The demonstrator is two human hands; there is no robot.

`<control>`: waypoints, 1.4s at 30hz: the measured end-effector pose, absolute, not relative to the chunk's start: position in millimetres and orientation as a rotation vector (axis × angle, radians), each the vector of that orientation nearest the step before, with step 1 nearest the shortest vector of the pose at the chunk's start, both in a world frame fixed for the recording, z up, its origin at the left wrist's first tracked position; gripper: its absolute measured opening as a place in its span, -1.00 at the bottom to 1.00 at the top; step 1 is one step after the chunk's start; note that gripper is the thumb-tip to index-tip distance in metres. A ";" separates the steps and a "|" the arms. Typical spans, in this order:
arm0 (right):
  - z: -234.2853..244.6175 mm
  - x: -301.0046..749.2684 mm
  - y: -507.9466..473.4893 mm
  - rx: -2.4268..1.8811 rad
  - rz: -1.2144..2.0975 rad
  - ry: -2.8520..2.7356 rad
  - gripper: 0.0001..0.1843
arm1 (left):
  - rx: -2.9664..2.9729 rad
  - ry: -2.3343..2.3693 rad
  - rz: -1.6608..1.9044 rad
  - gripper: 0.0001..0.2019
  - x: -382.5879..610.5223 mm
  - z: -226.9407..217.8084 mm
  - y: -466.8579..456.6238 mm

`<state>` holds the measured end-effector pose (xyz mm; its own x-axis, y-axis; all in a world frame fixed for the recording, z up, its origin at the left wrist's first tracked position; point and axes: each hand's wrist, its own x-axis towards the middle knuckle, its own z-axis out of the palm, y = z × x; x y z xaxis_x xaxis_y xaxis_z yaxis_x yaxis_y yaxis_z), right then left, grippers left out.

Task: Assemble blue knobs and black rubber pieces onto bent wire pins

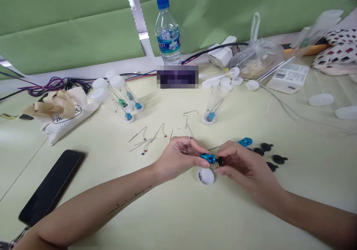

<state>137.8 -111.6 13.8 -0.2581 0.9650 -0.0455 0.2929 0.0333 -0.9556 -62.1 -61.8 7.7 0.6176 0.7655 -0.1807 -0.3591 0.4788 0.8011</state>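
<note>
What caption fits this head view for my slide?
Left hand and right hand pinch a blue metal piece with black knob above a white cap.

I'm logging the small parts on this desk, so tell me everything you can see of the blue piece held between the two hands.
The blue piece is a small, shiny, metallic-looking cylinder with ridged bands, lying level just above the table. The left hand pinches its left end; the right hand holds a black cap at its right end. A white cap lies just below it. Finer detail is too small to tell.
</note>
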 end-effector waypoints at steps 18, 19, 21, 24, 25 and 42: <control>13.7 138.2 -113.7 -1.312 1.305 -1.629 -0.72 | 0.811 0.556 0.743 -0.81 -62.3 5.5 -61.4; 13.2 137.3 -114.3 -1.299 1.275 -1.607 -0.76 | 0.813 0.564 0.744 -0.80 -62.6 5.1 -61.2; 12.2 135.7 -115.1 -1.255 1.218 -1.553 -0.79 | 0.822 0.580 0.745 -0.80 -63.3 4.6 -61.1; 12.4 136.6 -115.2 -1.225 1.190 -1.533 -0.77 | 0.834 0.592 0.745 -0.80 -63.6 5.7 -61.3; 13.1 137.6 -115.0 -1.225 1.197 -1.543 -0.76 | 0.834 0.595 0.749 -0.81 -63.5 6.4 -61.4; 13.9 137.6 -116.6 -1.383 1.143 -1.695 -0.76 | 0.815 0.612 0.761 -0.79 -62.2 6.1 -61.9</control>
